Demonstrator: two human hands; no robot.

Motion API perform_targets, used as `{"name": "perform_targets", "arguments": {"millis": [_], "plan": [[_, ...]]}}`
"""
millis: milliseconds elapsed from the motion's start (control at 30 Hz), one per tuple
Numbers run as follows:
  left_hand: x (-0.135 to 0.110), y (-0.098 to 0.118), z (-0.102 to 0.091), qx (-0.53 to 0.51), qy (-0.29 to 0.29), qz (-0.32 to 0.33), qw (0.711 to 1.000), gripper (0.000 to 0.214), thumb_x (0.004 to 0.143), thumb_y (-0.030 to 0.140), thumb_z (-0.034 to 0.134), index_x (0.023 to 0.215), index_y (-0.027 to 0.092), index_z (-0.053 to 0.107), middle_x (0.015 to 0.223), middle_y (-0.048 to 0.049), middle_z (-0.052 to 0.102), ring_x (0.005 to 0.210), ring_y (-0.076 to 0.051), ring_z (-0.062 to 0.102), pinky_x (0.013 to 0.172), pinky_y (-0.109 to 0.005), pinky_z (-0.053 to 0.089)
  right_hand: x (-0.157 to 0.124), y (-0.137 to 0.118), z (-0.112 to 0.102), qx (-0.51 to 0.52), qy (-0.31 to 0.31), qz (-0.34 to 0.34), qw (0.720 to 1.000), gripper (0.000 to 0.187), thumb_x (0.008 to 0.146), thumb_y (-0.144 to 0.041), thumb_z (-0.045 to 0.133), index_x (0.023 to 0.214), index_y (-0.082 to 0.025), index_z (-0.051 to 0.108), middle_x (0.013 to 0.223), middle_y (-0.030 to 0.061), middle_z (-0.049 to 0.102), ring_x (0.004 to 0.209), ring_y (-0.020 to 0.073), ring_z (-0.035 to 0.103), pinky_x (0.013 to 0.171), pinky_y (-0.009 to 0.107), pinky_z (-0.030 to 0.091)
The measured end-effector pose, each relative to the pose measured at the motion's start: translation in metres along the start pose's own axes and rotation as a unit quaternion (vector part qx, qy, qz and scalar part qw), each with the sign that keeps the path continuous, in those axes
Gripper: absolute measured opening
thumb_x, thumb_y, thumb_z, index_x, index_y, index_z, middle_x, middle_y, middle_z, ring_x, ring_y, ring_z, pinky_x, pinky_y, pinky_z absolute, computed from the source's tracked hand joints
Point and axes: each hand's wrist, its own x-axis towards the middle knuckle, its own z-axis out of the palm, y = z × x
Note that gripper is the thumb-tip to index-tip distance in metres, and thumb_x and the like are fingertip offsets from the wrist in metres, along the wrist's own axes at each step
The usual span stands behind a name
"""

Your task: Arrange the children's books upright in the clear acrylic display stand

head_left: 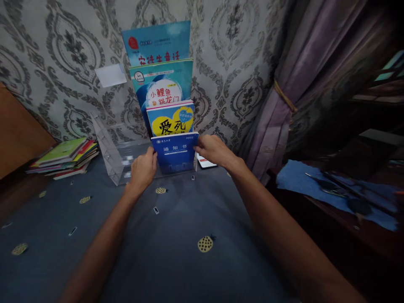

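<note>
A dark blue booklet marked 2022 stands upright in the front tier of a clear acrylic book rack. My left hand pinches its left edge, and my right hand grips its upper right edge with fingers closed. Behind it rise a blue and yellow book, a teal book with a white circle on its cover and, tallest at the back, a blue book with red lettering. Each rear book is partly covered by the one before it. The rack's left half shows no books.
A loose stack of books lies left of the rack. A phone-like object is partly hidden behind my right hand. At the right, a blue cloth bears scissors. A purple curtain hangs beside the patterned wall.
</note>
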Motion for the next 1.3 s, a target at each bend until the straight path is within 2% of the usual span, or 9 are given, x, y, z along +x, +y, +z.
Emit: {"name": "perform_targets", "arguments": {"millis": [100, 333, 567, 700, 900, 1133, 1300], "plan": [[-0.001, 0.002, -0.003, 0.035, -0.002, -0.003, 0.999, 0.026, 0.104, 0.031, 0.038, 0.115, 0.020, 0.060, 0.093, -0.0122, 0.076, 0.086, -0.029, 0.073, 0.074, -0.035, 0.050, 0.000, -0.001, -0.002, -0.002, -0.016, -0.001, 1.000, 0.020, 0.093, -0.023, 0.054, 0.098, -0.016, 0.072, 0.093, 0.0123, 0.073, 0.090, 0.0260, 0.066, 0.071, 0.033, 0.040], [-0.003, 0.005, -0.004, 0.011, -0.013, -0.014, 1.000, 0.025, 0.104, 0.031, 0.040, 0.115, 0.020, 0.059, 0.094, -0.0137, 0.075, 0.089, -0.029, 0.072, 0.078, -0.038, 0.050, -0.002, -0.003, -0.003, 0.008, -0.007, 0.007, 1.000, 0.017, 0.093, -0.021, 0.055, 0.095, -0.016, 0.071, 0.091, 0.0124, 0.072, 0.086, 0.0251, 0.065, 0.070, 0.033, 0.040], [-0.003, 0.000, 0.002, 0.031, 0.020, 0.010, 0.999, 0.023, 0.102, 0.031, 0.041, 0.111, 0.021, 0.060, 0.087, -0.0112, 0.075, 0.082, -0.027, 0.072, 0.074, -0.036, 0.051, -0.003, -0.003, -0.005, 0.011, -0.017, 0.014, 1.000, 0.018, 0.092, -0.022, 0.055, 0.095, -0.016, 0.072, 0.087, 0.0112, 0.071, 0.085, 0.0253, 0.065, 0.070, 0.033, 0.041], [-0.001, -0.006, 0.004, 0.006, 0.028, 0.028, 0.999, 0.022, 0.101, 0.031, 0.044, 0.110, 0.022, 0.062, 0.089, -0.0099, 0.075, 0.084, -0.026, 0.072, 0.076, -0.037, 0.052, -0.003, -0.001, -0.008, 0.024, -0.026, 0.005, 0.999, 0.017, 0.090, -0.021, 0.057, 0.095, -0.018, 0.072, 0.085, 0.0097, 0.071, 0.083, 0.0245, 0.064, 0.069, 0.033, 0.041], [0.002, -0.011, -0.003, -0.069, -0.005, 0.044, 0.997, 0.019, 0.097, 0.028, 0.048, 0.109, 0.022, 0.063, 0.095, -0.0097, 0.076, 0.093, -0.027, 0.072, 0.081, -0.035, 0.052, -0.005, 0.001, -0.014, 0.039, -0.041, -0.003, 0.998, 0.017, 0.089, -0.019, 0.058, 0.096, -0.017, 0.073, 0.085, 0.0082, 0.072, 0.078, 0.0216, 0.064, 0.068, 0.031, 0.040], [0.002, -0.010, -0.015, 0.003, -0.029, 0.065, 0.997, 0.021, 0.096, 0.030, 0.048, 0.107, 0.021, 0.063, 0.098, -0.0107, 0.077, 0.094, -0.030, 0.072, 0.081, -0.039, 0.052, -0.006, 0.005, -0.015, 0.030, -0.043, -0.024, 0.998, 0.015, 0.089, -0.019, 0.058, 0.092, -0.018, 0.073, 0.084, 0.0077, 0.073, 0.078, 0.0206, 0.063, 0.064, 0.029, 0.040], [0.002, -0.011, -0.020, -0.003, -0.049, 0.081, 0.995, 0.022, 0.096, 0.031, 0.048, 0.108, 0.021, 0.064, 0.100, -0.0111, 0.077, 0.092, -0.032, 0.072, 0.077, -0.041, 0.052, -0.005, 0.008, -0.016, 0.040, -0.054, -0.041, 0.997, 0.015, 0.088, -0.019, 0.058, 0.089, -0.018, 0.073, 0.078, 0.0063, 0.070, 0.072, 0.0193, 0.061, 0.063, 0.030, 0.040]]}}
